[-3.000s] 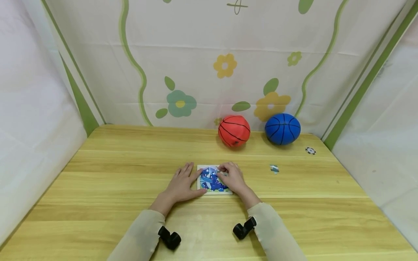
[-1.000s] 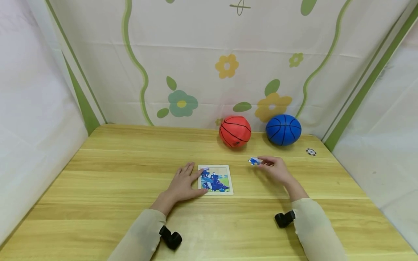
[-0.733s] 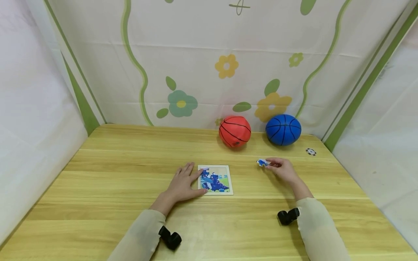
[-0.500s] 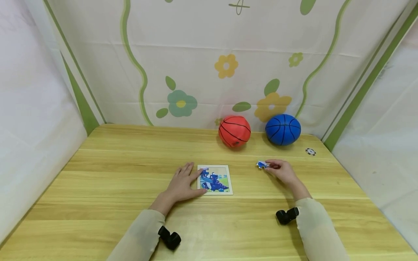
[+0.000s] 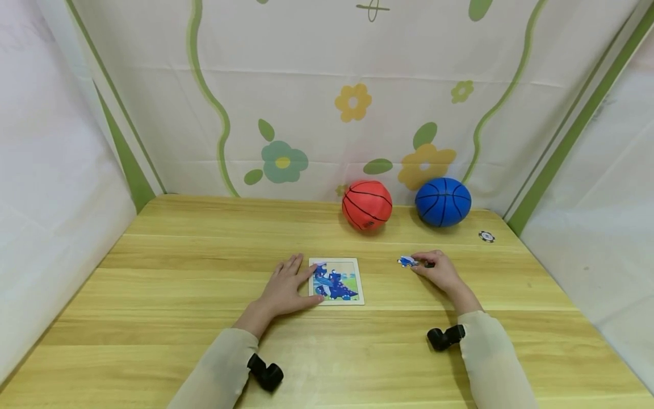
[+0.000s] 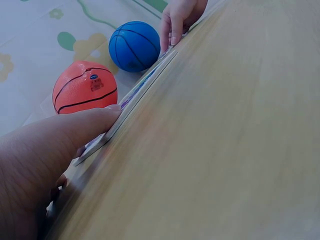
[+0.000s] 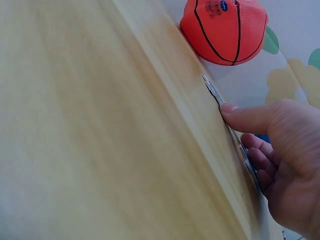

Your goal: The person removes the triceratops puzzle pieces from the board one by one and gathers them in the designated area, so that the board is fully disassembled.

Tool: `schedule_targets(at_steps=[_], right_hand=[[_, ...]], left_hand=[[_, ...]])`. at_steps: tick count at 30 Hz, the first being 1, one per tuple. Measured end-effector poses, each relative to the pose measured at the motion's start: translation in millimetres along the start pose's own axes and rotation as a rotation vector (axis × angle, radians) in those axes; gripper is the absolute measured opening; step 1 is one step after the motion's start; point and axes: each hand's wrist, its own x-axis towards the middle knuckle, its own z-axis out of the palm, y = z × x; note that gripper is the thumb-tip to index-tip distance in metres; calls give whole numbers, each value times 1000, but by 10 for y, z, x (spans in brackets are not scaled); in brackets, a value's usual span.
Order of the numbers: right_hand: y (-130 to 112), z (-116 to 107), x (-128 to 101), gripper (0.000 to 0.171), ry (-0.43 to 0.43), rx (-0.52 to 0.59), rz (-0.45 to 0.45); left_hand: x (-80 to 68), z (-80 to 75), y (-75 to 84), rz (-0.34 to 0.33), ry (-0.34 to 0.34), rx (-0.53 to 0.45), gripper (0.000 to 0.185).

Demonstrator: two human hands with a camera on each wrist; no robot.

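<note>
A small framed jigsaw puzzle [image 5: 336, 287] with a blue dinosaur picture lies on the table, its tray bare along the upper part. My left hand [image 5: 285, 289] rests at its left side, fingers spread, with thumb and index finger reaching over the frame. To the right, my right hand [image 5: 438, 274] pinches a blue puzzle piece [image 5: 407, 261] between thumb and fingers, close over the table. In the right wrist view the thumb presses on that piece [image 7: 212, 90]. Another thin flat piece [image 7: 248, 162] shows near the curled fingers, mostly hidden by the hand.
A red ball [image 5: 367, 205] and a blue ball [image 5: 443, 202] with basketball lines stand at the table's back edge. A round black-and-white chip [image 5: 486, 236] lies at the far right. Flowered cloth [image 5: 306, 113] hangs behind the wooden table [image 5: 204, 255].
The right hand has left the puzzle and moved right with a blue piece from its upper part, then lowered a little toward the table. The left hand has stayed in place.
</note>
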Motion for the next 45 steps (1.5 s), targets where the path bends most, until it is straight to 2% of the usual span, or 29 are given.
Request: schedule_targets(at_steps=[8,11,15,19,22,23,27,29,36,41,45], right_hand=[[-8,-16,-8,32,-14,3,2],[-23,-32,-3,35,-44,2,15],[-89,-77,12,40,-104,-58,17],[-269,-118,-5,46,-112,-56,48],[-568,-110,-66,46,-71,43,57],[-641,-84,-71,45,-55,78,35],[-900,108,-34,41,-42,163,-53],[-917,252,31,41,-62,179,-72],[-1247,697,87,33,-167,243,-46],[-1383,994,85,26,-229,243,-87],[-1384,1148,79,21,-213,210,-106]], left_hand=[[12,5,-14,6,1,3,79],[18,9,-19,3,-2,6,79],[19,9,-17,-1,-4,6,80],[17,1,1,0,-10,-3,79],[11,-5,11,1,-10,-7,78],[10,-7,12,0,-9,-5,78],[9,-7,3,-2,-3,0,79],[9,-5,-1,-4,-3,4,79],[7,-4,-8,-13,-7,0,79],[13,-9,-15,-7,5,0,78],[13,-2,-17,6,6,-10,77]])
